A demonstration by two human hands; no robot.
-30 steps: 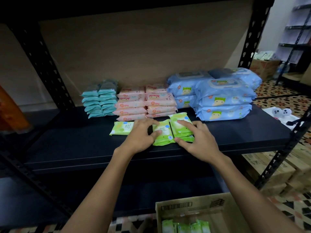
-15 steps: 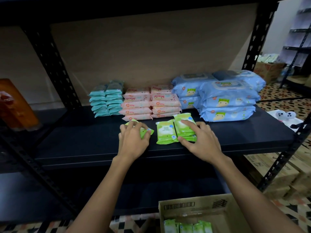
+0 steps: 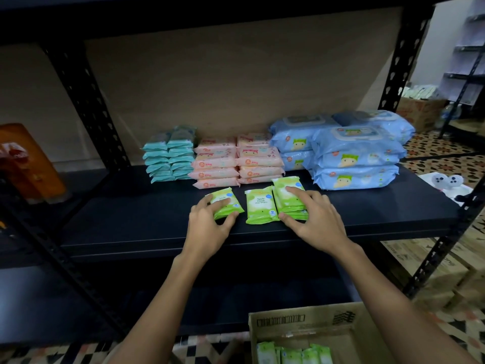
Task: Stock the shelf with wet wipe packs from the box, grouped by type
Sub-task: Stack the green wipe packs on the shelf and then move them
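Observation:
Three lots of green apple wet wipe packs lie at the front of the black shelf [image 3: 131, 222]. My left hand [image 3: 210, 229] grips the left green pack [image 3: 227, 206], fingers over its left edge and thumb at its front. A single middle green pack [image 3: 258, 206] lies free beside it. My right hand [image 3: 315, 219] rests on the right green stack [image 3: 286, 199], fingers laid straight on top, thumb touching its front edge. The cardboard box [image 3: 301, 324] stands on the floor below, with more green packs [image 3: 291, 354] inside.
Behind the green packs stand teal pack stacks [image 3: 170, 156], pink pack stacks [image 3: 236, 161] and large blue pack stacks [image 3: 349, 153]. An orange bag [image 3: 29, 161] sits on the neighbouring shelf at left. Black uprights frame the shelf. More cartons lie at the right.
My left hand has turned the left green pack from lying sideways to lengthwise and drawn it closer to the middle pack. My right hand stayed on the right stack.

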